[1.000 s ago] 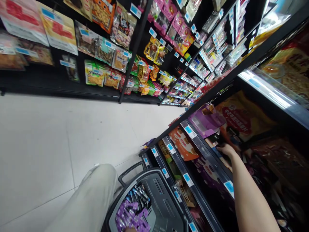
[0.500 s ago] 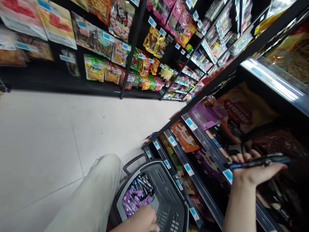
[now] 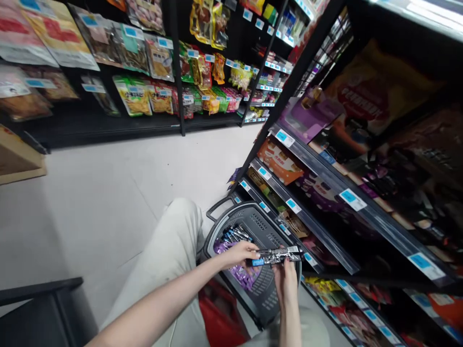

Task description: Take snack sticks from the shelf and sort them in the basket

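Observation:
Over a grey shopping basket (image 3: pixel 255 217), a few slim black stick packets (image 3: pixel 280 254) with silver print and a blue end lie level between my hands. My left hand (image 3: pixel 240 254) pinches their left end. My right hand (image 3: pixel 285 274) grips them from below near the right end, thumb on the front. Inside the basket sit purple-wrapped packets (image 3: pixel 246 278) in a heap, with more black stick packets (image 3: pixel 237 234) behind them. My left hand and forearm cover part of the heap.
Shelves with price tags (image 3: pixel 352 198) rise close on the right, holding purple and orange boxes (image 3: pixel 278 159). Across the pale floor (image 3: pixel 119 168), bagged snacks (image 3: pixel 133 96) hang on black racks. A cardboard box (image 3: pixel 18 156) and a dark object (image 3: pixel 39 308) are at left.
My right hand has come down from the shelf to the basket with the black stick packets. My left hand has risen out of the basket and taken their other end. The view has shifted.

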`<control>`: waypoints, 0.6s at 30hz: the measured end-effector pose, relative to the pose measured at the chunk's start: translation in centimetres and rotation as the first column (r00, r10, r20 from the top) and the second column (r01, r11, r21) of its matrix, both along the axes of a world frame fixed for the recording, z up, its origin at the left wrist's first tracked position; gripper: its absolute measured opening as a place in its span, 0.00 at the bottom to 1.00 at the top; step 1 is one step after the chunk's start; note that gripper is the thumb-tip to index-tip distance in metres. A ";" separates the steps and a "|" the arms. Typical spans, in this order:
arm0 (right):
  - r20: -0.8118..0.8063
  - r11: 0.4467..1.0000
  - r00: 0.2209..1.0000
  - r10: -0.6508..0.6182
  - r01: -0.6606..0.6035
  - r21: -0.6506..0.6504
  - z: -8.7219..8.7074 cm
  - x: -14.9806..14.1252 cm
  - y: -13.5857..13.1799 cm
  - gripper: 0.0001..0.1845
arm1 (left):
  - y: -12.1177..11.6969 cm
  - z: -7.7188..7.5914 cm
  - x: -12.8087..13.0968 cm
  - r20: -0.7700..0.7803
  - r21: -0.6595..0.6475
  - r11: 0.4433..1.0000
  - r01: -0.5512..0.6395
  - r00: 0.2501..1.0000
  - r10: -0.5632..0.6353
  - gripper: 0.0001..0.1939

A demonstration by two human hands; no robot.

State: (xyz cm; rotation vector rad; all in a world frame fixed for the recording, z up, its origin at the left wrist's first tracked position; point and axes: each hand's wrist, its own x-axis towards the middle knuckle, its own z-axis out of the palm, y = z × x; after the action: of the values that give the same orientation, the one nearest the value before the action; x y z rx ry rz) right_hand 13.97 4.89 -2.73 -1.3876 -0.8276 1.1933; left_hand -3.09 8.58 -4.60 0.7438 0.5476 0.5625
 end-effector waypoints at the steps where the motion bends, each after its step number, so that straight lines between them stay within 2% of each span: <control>1: -0.042 0.999 0.999 -0.031 0.032 0.013 -0.5 0.7 -0.7 0.18 | -0.1 -0.1 0.0 -0.036 0.026 1.000 0.000 0.999 0.001 0.18; 5: -0.095 0.990 0.987 -0.132 0.135 0.029 -2.2 2.6 -2.8 0.16 | -0.6 -0.3 -0.1 -0.166 0.080 0.995 0.063 0.985 -0.049 0.17; 9: -0.094 0.982 0.981 -0.171 0.178 0.063 -2.7 2.9 -3.5 0.30 | -1.1 -0.6 0.1 -0.208 0.116 0.978 0.171 0.967 -0.144 0.17; 11: -0.087 0.983 0.984 -0.156 0.163 0.082 -2.5 2.8 -3.6 0.36 | -1.3 -0.7 0.2 -0.220 0.147 0.973 0.177 0.965 -0.142 0.20; 14: -0.006 0.985 0.988 -0.157 0.157 0.074 -2.6 3.1 -3.8 0.37 | -1.4 -1.0 0.3 -0.246 0.213 0.973 0.087 0.969 -0.033 0.30; 18: 0.116 0.977 0.972 -0.203 0.194 0.088 -3.5 3.8 -3.7 0.31 | -1.0 -1.6 0.3 -0.214 0.250 0.965 -0.085 0.966 0.141 0.27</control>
State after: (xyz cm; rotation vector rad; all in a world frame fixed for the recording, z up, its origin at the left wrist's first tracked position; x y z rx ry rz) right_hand 17.77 1.16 -6.24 -1.4567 -0.7917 0.9202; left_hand -2.83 7.62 -6.24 1.0195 0.7505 0.6611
